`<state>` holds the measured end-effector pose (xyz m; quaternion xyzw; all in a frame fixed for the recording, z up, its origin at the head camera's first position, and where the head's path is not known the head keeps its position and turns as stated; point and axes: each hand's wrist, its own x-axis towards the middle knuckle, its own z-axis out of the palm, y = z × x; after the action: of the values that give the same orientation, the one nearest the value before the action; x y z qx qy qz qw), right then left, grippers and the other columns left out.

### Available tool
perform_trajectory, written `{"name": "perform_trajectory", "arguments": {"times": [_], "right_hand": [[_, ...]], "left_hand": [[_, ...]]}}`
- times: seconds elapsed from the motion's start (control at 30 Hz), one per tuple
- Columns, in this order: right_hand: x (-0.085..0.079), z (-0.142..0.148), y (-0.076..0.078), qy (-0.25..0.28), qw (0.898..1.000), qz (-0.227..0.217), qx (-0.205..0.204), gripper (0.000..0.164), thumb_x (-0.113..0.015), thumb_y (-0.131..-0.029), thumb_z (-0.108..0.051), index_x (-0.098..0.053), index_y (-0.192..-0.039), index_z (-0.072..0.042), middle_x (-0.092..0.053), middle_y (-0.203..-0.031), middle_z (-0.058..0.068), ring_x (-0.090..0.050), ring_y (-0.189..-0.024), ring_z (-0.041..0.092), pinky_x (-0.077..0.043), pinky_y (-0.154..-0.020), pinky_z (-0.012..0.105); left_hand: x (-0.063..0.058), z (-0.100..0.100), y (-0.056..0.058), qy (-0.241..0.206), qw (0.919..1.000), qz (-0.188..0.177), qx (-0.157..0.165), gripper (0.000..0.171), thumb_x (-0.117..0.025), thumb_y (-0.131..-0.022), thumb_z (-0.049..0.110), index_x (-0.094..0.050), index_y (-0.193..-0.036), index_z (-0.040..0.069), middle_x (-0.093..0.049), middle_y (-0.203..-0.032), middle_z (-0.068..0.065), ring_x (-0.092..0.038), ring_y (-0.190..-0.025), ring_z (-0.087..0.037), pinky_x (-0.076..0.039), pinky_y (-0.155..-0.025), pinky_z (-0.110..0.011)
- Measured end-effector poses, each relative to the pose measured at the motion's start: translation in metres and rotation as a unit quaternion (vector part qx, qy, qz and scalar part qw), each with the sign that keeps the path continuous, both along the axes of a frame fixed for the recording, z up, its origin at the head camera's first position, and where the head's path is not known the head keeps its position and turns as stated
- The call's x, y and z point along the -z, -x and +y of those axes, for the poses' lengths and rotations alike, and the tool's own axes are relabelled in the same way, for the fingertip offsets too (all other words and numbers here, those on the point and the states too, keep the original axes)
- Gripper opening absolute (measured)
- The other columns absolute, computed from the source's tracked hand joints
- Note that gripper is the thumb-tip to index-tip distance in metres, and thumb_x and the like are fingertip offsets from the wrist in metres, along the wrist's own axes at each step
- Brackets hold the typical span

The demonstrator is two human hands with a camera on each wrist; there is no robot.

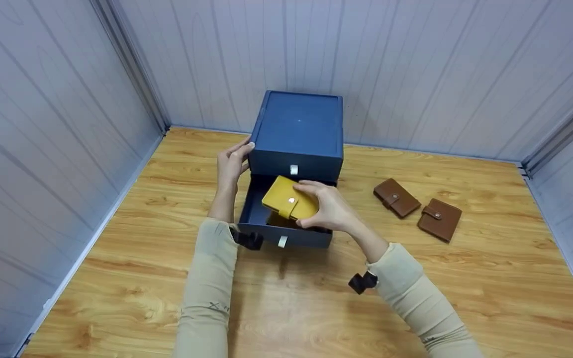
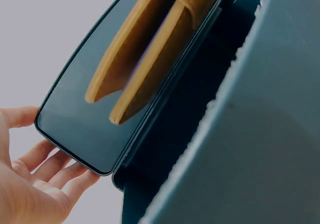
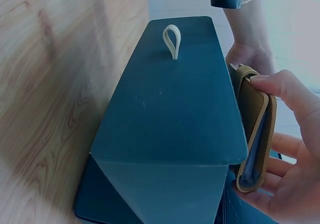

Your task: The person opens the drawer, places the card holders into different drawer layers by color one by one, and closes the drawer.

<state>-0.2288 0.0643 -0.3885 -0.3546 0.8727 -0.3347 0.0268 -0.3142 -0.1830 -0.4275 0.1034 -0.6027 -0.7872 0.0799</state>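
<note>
My right hand (image 1: 334,206) pinches a yellow snap-strap card wallet (image 1: 280,193) between thumb and fingers, tilted over the pulled-out lower drawer (image 1: 286,234) of a dark blue two-drawer box (image 1: 300,124). In the right wrist view, the wallet (image 3: 252,119) hangs behind the drawer front, with the thumb near its strap. My left hand (image 1: 232,164) rests at the box's left front corner. Its fingers (image 2: 50,164) lie along the side of the upper part in the left wrist view. Beneath the yellow wallet, a brownish patch shows inside the drawer.
Two brown snap-strap wallets, one nearer the box (image 1: 400,200) and one farther right (image 1: 443,223), lie on the wooden table (image 1: 132,278). Pale panel walls stand behind and on both sides. The upper drawer is shut, with a white pull tab (image 1: 294,169).
</note>
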Motion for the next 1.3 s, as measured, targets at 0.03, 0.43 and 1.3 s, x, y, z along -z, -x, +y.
{"name": "perform_trajectory", "arguments": {"times": [0.03,0.43,1.3], "right_hand": [[0.001,0.000,0.001,0.006,1.000,0.000,0.000,0.071,-0.076,-0.065,-0.021,-0.048,-0.127,-0.003,-0.043,-0.130,0.015,-0.042,-0.116,0.030,-0.041,-0.084,0.037],[0.002,0.000,-0.002,0.099,0.995,0.003,0.000,0.052,-0.073,-0.074,-0.017,-0.055,-0.119,0.000,-0.051,-0.122,0.013,-0.045,-0.113,0.026,-0.038,-0.089,0.042],[-0.005,-0.007,-0.047,0.168,0.985,0.023,-0.010,0.042,-0.069,-0.078,-0.024,-0.060,-0.114,-0.005,-0.061,-0.103,0.005,-0.057,-0.091,0.022,-0.045,-0.078,0.039]], "left_hand": [[-0.012,0.004,-0.011,-0.003,1.0000,0.001,0.003,0.032,-0.067,-0.078,0.025,-0.066,-0.108,0.016,-0.060,-0.110,-0.011,-0.058,-0.099,-0.020,-0.045,-0.082,-0.033],[0.050,-0.017,0.052,0.029,0.9992,-0.024,-0.014,0.038,-0.069,-0.075,0.034,-0.064,-0.111,0.025,-0.059,-0.112,-0.001,-0.056,-0.101,-0.014,-0.038,-0.087,-0.047],[0.120,-0.039,0.105,0.024,0.9991,0.029,-0.018,0.043,-0.072,-0.070,0.042,-0.064,-0.110,0.030,-0.060,-0.112,-0.001,-0.058,-0.099,-0.017,-0.047,-0.077,-0.038]]}}
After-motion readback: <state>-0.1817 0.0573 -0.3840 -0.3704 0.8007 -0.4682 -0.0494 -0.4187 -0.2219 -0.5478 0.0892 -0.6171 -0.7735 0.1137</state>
